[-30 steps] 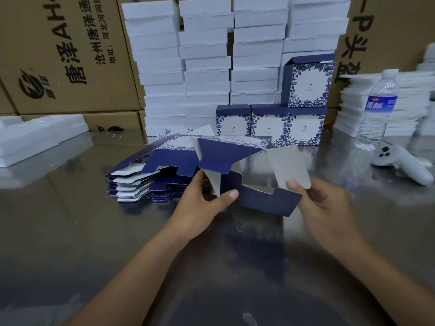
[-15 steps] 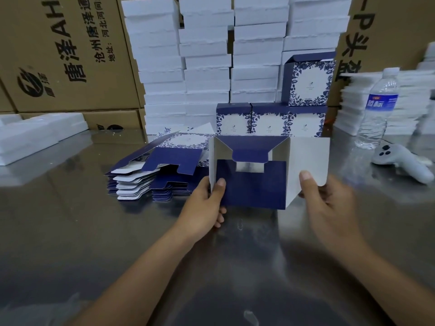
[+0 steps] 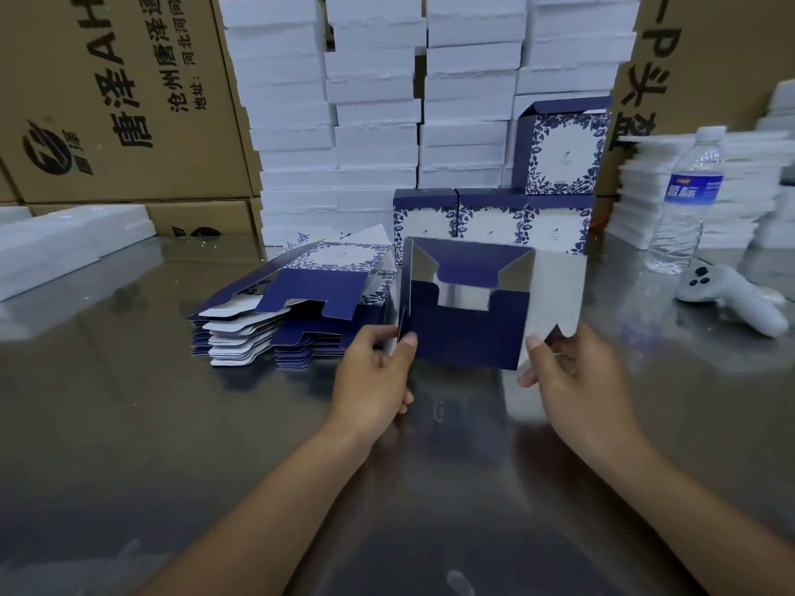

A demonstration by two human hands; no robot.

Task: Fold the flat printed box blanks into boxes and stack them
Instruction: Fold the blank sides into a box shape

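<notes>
Left hand pinches the half-folded box at its left edge, thumb in front; my right hand pinches the lower edge of its white side flap. Bare tabletop lies open between the box and me. The pile of flat blanks sits just left, the folded boxes close behind. The box is dark blue outside and silver inside, its end flaps interlocked. White stacks and brown cartons wall the back.
</notes>
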